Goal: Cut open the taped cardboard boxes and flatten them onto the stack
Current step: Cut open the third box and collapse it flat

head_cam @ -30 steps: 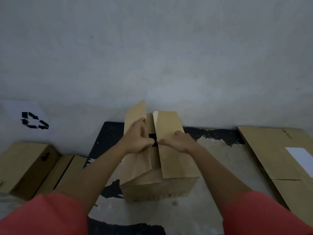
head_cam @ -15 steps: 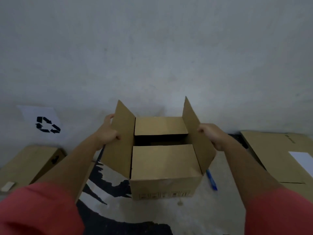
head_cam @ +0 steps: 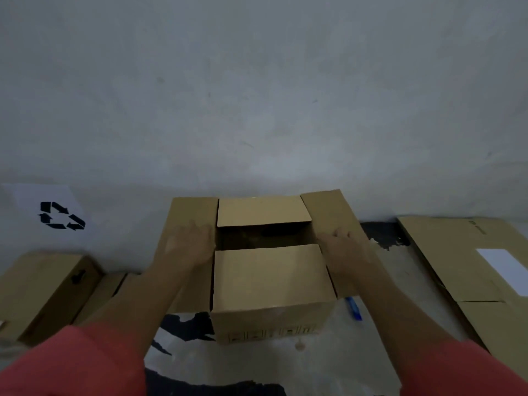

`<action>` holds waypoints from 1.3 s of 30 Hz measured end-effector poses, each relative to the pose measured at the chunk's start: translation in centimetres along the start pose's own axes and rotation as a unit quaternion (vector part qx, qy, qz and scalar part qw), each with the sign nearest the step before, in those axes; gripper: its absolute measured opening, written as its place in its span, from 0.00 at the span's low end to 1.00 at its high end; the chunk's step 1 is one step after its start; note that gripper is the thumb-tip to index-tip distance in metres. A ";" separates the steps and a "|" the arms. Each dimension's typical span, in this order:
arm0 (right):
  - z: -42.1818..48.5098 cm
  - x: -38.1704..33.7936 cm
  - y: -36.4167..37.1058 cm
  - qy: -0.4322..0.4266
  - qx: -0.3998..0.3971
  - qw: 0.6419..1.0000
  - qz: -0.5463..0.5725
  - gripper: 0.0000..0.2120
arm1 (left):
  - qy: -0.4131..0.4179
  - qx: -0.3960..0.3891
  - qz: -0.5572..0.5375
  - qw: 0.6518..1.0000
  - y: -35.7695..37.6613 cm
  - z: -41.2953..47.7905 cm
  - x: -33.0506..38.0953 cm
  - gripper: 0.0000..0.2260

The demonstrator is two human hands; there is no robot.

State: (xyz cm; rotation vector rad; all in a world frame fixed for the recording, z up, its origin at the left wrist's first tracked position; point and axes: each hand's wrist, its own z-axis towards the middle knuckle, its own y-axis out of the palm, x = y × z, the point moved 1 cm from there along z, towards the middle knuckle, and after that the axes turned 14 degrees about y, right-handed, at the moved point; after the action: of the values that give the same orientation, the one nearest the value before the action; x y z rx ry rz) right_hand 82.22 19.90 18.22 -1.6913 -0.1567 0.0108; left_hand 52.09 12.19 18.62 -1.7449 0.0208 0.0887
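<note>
Cardboard box (head_cam: 271, 281) at centre of floor, against far wall; side flaps spread outward. My left hand (head_cam: 188, 247) flat on left flap (head_cam: 194, 212), fingers straight, gripping nothing; my right hand (head_cam: 343, 250) likewise on right flap (head_cam: 328, 207). Blue pen-like tool (head_cam: 353, 308) just right of box. Flattened stack (head_cam: 457, 252) at right.

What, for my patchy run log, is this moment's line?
box: upright, top open | left hand: on left flap | right hand: on right flap

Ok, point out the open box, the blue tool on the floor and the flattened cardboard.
open box (head_cam: 271, 275), head view, on its near top flap.
blue tool (head_cam: 353, 309), head view, on its blue body beside the box.
flattened cardboard (head_cam: 445, 252), head view, on its bare brown top sheet.
</note>
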 end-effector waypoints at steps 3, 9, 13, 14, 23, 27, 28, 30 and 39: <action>0.2 -1.6 0.9 0.007 -0.109 0.994 0.026 0.22 | -0.013 -0.031 -0.003 0.999 -0.7 1.5 1.2 0.21; -1.9 -1.9 -1.8 0.103 -0.069 0.923 0.364 0.31 | -0.020 0.009 -0.028 0.999 -1.8 3.9 1.1 0.30; -2.9 -1.0 -3.3 0.140 -0.055 0.870 0.470 0.21 | 0.006 0.037 0.122 0.992 -3.2 6.0 0.1 0.26; -2.7 -0.5 -3.3 0.152 -0.074 0.870 0.464 0.18 | 0.033 0.030 0.163 0.986 -3.2 6.2 0.1 0.24; -5.2 3.7 -5.9 0.165 -0.333 0.873 0.316 0.20 | 0.057 0.209 -0.018 0.976 -2.8 7.1 0.5 0.08; -7.6 5.4 -5.9 0.191 -0.430 0.859 0.202 0.35 | 0.074 0.265 -0.304 0.912 -3.0 7.7 1.4 0.07; -7.9 5.8 -5.3 0.188 -0.448 0.852 0.198 0.38 | 0.090 0.240 -0.313 0.915 -3.3 7.8 1.5 0.08; -8.8 6.0 -4.2 0.176 -0.482 0.832 0.210 0.44 | 0.120 0.160 -0.282 0.938 -3.5 8.1 1.6 0.11; -8.4 3.1 1.6 0.138 -0.375 0.795 0.457 0.49 | 0.084 0.028 -0.283 0.955 -3.3 7.4 3.9 0.43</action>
State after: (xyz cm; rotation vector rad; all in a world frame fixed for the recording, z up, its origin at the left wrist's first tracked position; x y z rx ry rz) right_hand 86.31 11.76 17.96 -2.3764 1.0241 0.4805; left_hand 55.87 20.21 20.35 -1.6369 -0.3479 -0.4770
